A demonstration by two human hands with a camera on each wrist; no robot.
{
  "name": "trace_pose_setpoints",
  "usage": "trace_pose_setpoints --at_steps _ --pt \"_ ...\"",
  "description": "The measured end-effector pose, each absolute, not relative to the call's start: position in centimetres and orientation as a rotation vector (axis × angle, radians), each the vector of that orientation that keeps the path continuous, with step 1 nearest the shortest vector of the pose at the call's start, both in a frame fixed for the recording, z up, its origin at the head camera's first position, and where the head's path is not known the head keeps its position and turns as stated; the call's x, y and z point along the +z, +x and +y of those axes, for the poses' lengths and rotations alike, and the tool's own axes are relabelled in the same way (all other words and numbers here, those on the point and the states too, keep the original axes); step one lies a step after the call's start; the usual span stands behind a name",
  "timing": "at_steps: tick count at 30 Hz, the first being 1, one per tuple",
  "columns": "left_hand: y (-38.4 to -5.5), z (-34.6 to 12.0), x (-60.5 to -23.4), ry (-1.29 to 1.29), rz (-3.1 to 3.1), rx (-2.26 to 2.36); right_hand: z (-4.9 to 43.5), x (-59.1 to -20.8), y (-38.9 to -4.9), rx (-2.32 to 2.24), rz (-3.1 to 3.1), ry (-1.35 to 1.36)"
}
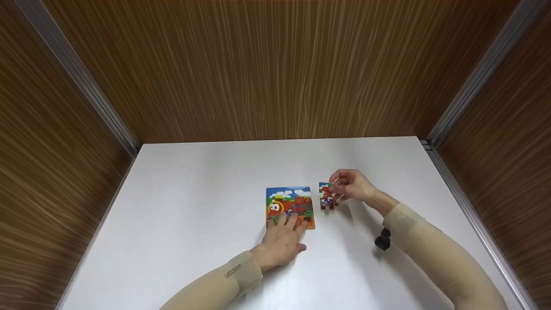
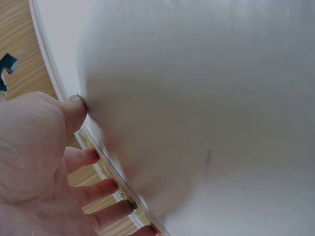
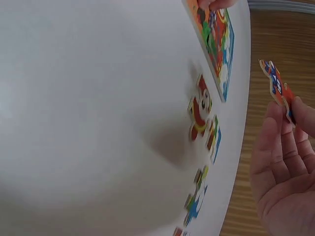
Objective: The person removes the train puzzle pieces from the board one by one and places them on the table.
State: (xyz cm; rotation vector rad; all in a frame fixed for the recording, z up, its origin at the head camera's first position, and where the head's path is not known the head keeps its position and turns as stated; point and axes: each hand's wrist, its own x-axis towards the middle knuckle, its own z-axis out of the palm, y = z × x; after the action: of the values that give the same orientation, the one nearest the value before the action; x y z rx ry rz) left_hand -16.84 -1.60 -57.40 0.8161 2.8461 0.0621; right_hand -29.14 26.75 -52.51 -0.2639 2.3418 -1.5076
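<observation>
Left hand [image 1: 282,242] on a flat, rectangular, glossy train-picture board [image 1: 287,196]; right hand [image 1: 356,186] pinching a small red-and-blue puzzle piece [image 3: 274,81]

Two bare hands work over one white, smooth tabletop [image 1: 181,206]. The single board lies near the middle, showing a red train with eyes under a blue, cloudy sky. The left fingers are spread, their tips resting on its lower part and covering some of the picture; the thumb stands apart.

The right thumb and fingertips pinch the one piece, thin and wavy-cut with pale edges, above the tabletop. At least four loose pieces lie right of the board: a red piece with eyes [image 3: 201,108], a green-white-blue piece [image 3: 214,140] just beside it, a knobbed blue-green piece [image 3: 197,196], and one cut off by the right wrist view's edge. In the head view, the right hand hides some of these.

Two cream sleeves [image 1: 434,245] cover the forearms. Three brown wood-grain panels [image 1: 275,73] surround the tabletop.
</observation>
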Motion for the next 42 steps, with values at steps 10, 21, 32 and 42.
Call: trace_pose_setpoints --at_steps 10,21,32,42 --pt "-16.8 -1.7 -57.4 0.82 2.842 0.106 30.4 -53.7 -28.5 -1.441 2.448 -0.128" --pt "-16.8 -1.8 -57.5 0.803 2.835 0.139 31.6 -56.2 -28.2 -1.304 2.57 -0.076" --pt "-16.8 -1.6 -57.6 0.814 2.862 0.092 31.3 -56.7 -28.1 -1.141 2.736 -0.114" --pt "-16.7 -1.7 -57.5 0.822 2.866 0.111 31.1 -57.0 -28.3 -1.004 2.843 -0.144"
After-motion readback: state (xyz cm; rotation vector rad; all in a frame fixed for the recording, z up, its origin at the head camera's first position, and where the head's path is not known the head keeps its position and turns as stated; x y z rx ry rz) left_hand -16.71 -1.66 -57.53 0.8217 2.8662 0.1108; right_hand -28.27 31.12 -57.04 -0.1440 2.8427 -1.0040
